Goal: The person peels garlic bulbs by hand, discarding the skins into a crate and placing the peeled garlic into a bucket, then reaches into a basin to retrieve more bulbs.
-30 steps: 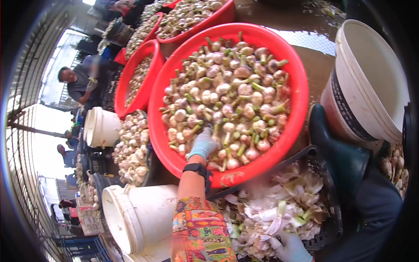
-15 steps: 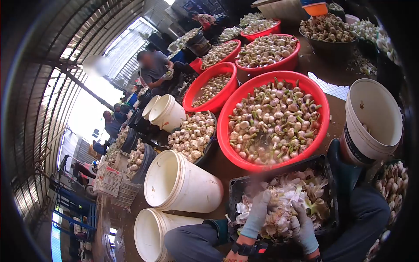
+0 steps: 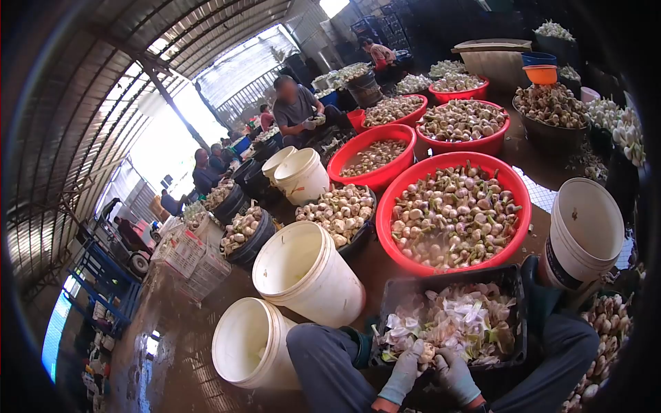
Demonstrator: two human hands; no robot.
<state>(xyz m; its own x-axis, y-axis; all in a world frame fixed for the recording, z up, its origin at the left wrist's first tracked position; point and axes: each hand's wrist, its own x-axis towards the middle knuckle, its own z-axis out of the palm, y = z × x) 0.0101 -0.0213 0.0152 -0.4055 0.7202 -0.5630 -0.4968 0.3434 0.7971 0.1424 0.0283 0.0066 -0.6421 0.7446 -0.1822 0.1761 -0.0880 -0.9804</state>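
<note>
Over the black crate (image 3: pixel 509 275), both gloved hands (image 3: pixel 428 366) close together on a half-hidden garlic bulb (image 3: pixel 428 353).

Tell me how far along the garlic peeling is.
Done: the black crate on the lap is heaped with peeled skins. In hand: the left hand and right hand grip one garlic bulb together. Left: the red tub ahead is full of bulbs with stems on.
</note>
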